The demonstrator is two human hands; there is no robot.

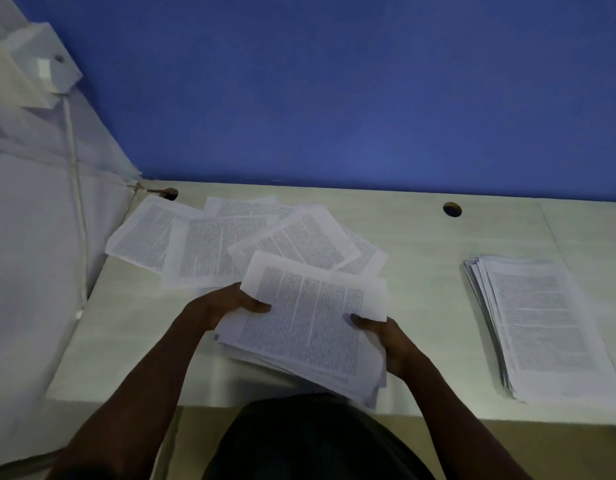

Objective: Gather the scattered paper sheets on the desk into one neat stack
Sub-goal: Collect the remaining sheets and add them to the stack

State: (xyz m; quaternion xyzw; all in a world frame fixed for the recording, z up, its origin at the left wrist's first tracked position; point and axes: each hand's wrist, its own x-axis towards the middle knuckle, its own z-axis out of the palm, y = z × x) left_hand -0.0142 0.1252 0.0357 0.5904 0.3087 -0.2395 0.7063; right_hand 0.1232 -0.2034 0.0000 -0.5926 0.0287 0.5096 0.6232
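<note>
A thick bundle of printed sheets (310,323) is held over the near middle of the pale desk (421,244). My left hand (227,304) grips its left edge, thumb on top. My right hand (386,336) grips its right edge, thumb on the top sheet. Behind the bundle, several loose printed sheets (216,244) lie fanned and overlapping toward the desk's back left. A second, roughly squared pile of sheets (538,323) lies flat at the right.
A blue partition (334,98) closes the desk's far side. Two round cable holes (452,209) (169,194) sit near the back edge. A white wall with a cord and box (43,71) runs along the left. The desk's front edge is just below the bundle.
</note>
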